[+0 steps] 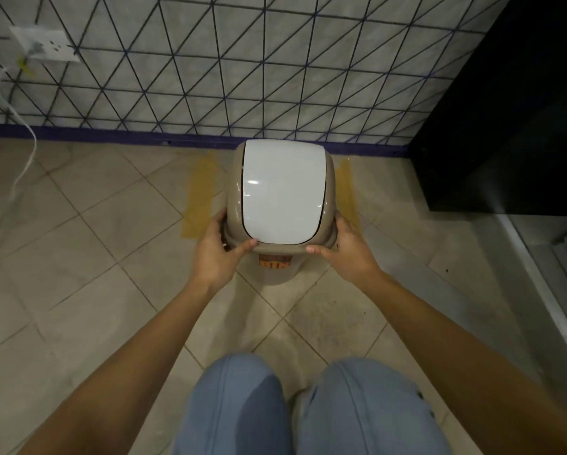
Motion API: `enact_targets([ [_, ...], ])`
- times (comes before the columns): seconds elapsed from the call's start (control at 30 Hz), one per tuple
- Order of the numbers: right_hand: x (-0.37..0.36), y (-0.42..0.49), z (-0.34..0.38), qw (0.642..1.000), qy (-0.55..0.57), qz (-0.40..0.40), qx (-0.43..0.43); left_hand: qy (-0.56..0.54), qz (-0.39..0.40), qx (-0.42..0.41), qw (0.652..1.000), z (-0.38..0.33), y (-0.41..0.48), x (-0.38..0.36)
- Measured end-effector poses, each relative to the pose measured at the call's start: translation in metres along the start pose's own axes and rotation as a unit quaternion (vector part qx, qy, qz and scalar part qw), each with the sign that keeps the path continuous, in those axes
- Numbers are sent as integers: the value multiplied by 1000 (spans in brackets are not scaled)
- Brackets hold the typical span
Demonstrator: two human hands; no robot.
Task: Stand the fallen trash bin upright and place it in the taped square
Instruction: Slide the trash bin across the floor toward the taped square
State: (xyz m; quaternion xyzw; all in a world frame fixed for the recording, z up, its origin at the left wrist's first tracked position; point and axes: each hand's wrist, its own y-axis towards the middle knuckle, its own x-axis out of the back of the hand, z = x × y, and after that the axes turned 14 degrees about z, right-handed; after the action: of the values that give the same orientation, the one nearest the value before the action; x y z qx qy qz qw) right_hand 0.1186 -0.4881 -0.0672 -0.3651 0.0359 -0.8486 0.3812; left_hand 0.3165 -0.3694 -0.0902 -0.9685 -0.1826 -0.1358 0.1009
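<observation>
- the floor of large beige square tiles [88,274] laid on the diagonal fills most of the view; it meets a wall of grey tiles crossed by dark triangular lines [242,67] along a purple skirting strip [111,136].
- a tall black cabinet side [512,110] stands at the right, against the wall, with a grey metal threshold strip [545,290] running along the floor below it.
- the person's knees in light blue jeans [308,408] show at the bottom edge, both bare forearms reaching forward.
- the beige plastic trash bin with a glossy white swing lid [283,192] stands upright near the wall, its lid closed, so nothing inside it can be seen; an orange label [274,261] shows on its near face.
- the taped square of yellowish tape strips [200,195] lies on the floor; one strip shows just left of the bin and one just right of it, and the bin sits between them, with its base hidden from above.
- the left hand [218,254] clasps the bin's near-left rim, fingers wrapped round the side and thumb pressed along the front edge.
- the right hand [344,247] clasps the near-right rim likewise, fingers curled round the side, thumb flat on the front lip.
- a white wall socket [45,44] sits at upper left, a white cable [22,152] trailing from it to the floor.
</observation>
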Motion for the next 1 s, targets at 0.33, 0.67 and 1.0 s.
enact_targets([
  [0.33, 7, 24, 3, 992, -63, -67, 90, 195, -57, -103, 974, -1, 20, -4],
  [0.67, 17, 51, 7, 986, -84, -93, 108, 298, -52, -149, 941, -12, 47, -6],
  [1.0, 31, 86, 14, 985, -85, -101, 112, 284, -61, -147, 946, -19, 86, -3],
])
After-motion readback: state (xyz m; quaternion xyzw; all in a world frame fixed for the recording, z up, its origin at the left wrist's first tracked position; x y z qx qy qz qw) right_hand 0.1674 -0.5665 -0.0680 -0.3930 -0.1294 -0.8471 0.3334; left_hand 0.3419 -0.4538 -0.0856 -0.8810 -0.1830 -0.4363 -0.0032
